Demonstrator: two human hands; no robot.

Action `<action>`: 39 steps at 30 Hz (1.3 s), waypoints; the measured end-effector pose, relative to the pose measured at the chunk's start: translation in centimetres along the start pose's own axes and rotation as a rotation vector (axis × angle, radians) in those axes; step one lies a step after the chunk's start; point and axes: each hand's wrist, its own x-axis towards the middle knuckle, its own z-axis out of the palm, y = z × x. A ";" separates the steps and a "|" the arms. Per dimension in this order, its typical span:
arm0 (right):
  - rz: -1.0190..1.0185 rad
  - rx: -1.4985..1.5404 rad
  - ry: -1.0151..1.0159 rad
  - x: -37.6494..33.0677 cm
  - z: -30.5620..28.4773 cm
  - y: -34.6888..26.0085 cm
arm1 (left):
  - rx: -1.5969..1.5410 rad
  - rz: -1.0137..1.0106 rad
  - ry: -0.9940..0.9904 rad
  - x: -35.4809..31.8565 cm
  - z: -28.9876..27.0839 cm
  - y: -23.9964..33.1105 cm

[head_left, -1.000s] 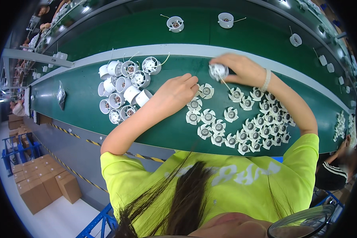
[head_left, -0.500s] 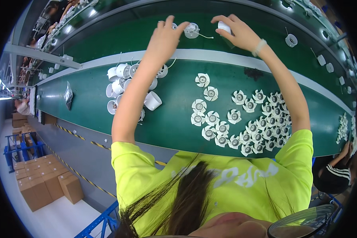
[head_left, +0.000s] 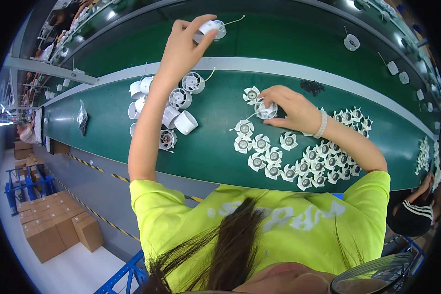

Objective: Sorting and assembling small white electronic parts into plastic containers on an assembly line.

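Stretched out over the far green belt, my left hand (head_left: pixel 183 46) has its thumb and fingers round a white round fan housing (head_left: pixel 208 27). Just beside that one is another white housing (head_left: pixel 221 30), its thin wire pointing right. My right hand (head_left: pixel 294 109) is back over the near worktop, closed on a white fan housing (head_left: pixel 266 110) whose wire trails to the left. This housing is among loose white fan impellers (head_left: pixel 260 143), several of which spread toward me and to the right under my forearm. White housings (head_left: pixel 185 122) are piled by my left forearm.
A pale rail (head_left: pixel 250 63) divides the worktop from the far belt. More housings (head_left: pixel 351 42) sit along the belt at right. Small dark pieces (head_left: pixel 312 87) lie near the rail. At left is a clear plastic bag (head_left: pixel 82 117); cartons (head_left: pixel 49 220) stand on the floor.
My right hand has come back from the far belt to the near worktop with a housing. My left hand has shifted slightly left and closed on a housing on the belt.
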 end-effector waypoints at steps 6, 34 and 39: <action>0.091 -0.045 -0.037 -0.8 -0.7 0.8 | -0.451 0.254 -0.070 -5.9 0.2 2.3; 0.360 0.733 0.036 -3.5 -8.4 2.4 | 0.063 0.566 -0.015 -5.7 4.3 2.8; 0.136 0.315 -0.065 -4.6 -6.3 2.0 | 0.510 0.319 -0.021 -6.6 -0.2 1.8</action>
